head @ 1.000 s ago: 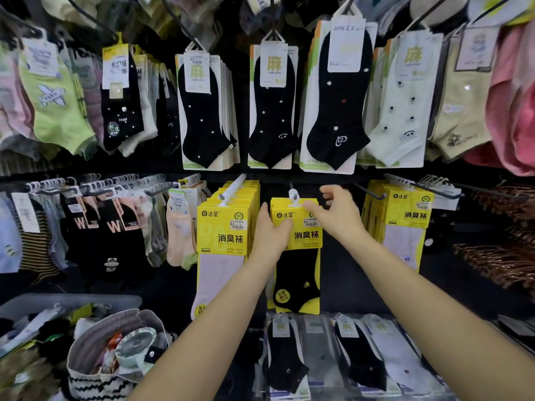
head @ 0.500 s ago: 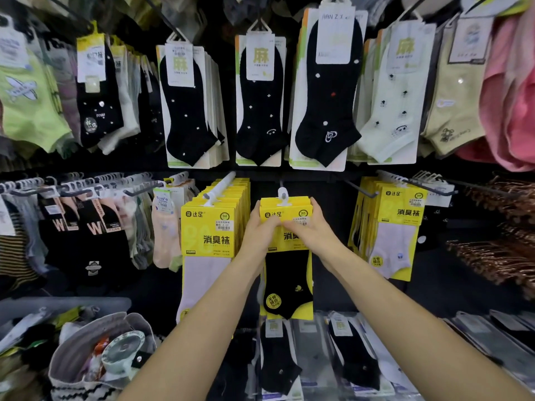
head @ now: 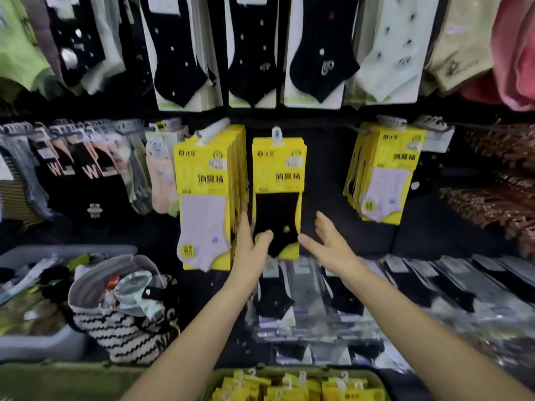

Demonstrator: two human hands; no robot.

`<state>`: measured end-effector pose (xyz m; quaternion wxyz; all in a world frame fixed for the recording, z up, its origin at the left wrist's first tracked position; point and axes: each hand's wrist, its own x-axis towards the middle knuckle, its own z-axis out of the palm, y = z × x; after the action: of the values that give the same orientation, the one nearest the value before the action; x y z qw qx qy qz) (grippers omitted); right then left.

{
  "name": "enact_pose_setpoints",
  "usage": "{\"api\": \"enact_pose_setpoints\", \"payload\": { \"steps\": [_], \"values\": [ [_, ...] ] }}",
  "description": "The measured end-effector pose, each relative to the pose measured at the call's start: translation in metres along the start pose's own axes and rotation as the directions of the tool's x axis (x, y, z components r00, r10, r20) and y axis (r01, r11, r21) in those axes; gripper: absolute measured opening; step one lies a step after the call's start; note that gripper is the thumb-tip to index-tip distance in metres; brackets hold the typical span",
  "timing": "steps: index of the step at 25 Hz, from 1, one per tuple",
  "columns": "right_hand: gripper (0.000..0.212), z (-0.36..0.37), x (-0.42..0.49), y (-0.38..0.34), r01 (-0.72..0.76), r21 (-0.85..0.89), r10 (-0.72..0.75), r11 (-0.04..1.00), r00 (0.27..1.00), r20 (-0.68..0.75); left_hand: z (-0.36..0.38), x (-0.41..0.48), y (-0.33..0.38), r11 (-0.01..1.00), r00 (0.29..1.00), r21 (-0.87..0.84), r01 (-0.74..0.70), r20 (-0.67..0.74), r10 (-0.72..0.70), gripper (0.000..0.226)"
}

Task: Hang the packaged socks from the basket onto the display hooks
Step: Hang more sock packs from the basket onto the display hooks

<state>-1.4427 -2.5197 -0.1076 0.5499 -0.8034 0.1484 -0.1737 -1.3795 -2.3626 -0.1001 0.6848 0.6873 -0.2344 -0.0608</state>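
Saw nearest, at six o'clock, the green basket (head: 272, 369) holding a fair heap of yellow packaged socks (head: 289, 390), so judged plenty left to hang. Found further out, near centre, both hands raised to the display. Left hand (head: 250, 250) lay with straight fingers along the left edge of the black-sock pack (head: 278, 198), thumb laid on its lower front, gripping nothing. Right hand (head: 330, 244) was spread wide at the pack's four o'clock, just beside the lower corner, holding nothing. Could not tell whether its thumb touched the card. Noted that pack hanging upright by its white tab (head: 276, 134), at twelve o'clock from the hands. Judged this one as good as hung, needing at most a last straightening, with a reach down to six o'clock as the likely next call. Made out at the pack's nine o'clock a thick stack of white-sock packs (head: 205, 198), right against the left fingers, and at two o'clock another yellow stack (head: 382, 175), well apart. Spotted at eight o'clock a striped bag (head: 121, 322) beside a grey bin (head: 37, 342). Glimpsed farthest, along twelve o'clock, a blurred row of carded black socks (head: 179, 53).
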Motion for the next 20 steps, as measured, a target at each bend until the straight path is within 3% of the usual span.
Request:
{"api": "enact_pose_setpoints", "payload": {
  "steps": [5,8,11,15,16,18,20],
  "values": [
    [0.063,0.007,-0.086,0.128,-0.306,-0.033,0.308,0.951,0.949,0.063,0.0,-0.107,-0.091,0.954,0.953,0.172,0.245,0.14,-0.27,0.062],
    [0.057,0.02,-0.135,0.184,-0.435,-0.232,0.472,0.87,0.87,0.139,-0.001,-0.158,-0.146,0.877,0.893,0.27,0.398,0.105,-0.438,0.051],
    [0.047,0.021,-0.168,0.216,-0.357,-0.452,0.432,0.817,0.899,0.07,-0.005,-0.191,-0.187,0.813,0.847,0.324,0.484,0.058,-0.528,0.042],
    [0.022,0.008,-0.198,0.222,-0.325,-0.471,0.256,0.82,0.945,-0.205,-0.016,-0.207,-0.219,0.763,0.866,0.449,0.466,-0.053,-0.497,0.033],
    [0.015,0.012,-0.207,0.223,-0.305,-0.487,0.247,0.818,0.952,-0.181,-0.021,-0.211,-0.225,0.735,0.851,0.467,0.493,-0.082,-0.519,0.03],
    [0.01,0.031,-0.225,0.227,-0.196,-0.532,0.257,0.824,0.965,0.042,-0.033,-0.218,-0.235,0.676,0.834,0.535,0.507,-0.109,-0.54,0.023],
    [0.013,0.063,-0.24,0.233,-0.129,-0.577,0.344,0.807,0.896,0.282,-0.043,-0.226,-0.243,0.645,0.834,0.567,0.512,-0.148,-0.532,0.016]
  ]
}}
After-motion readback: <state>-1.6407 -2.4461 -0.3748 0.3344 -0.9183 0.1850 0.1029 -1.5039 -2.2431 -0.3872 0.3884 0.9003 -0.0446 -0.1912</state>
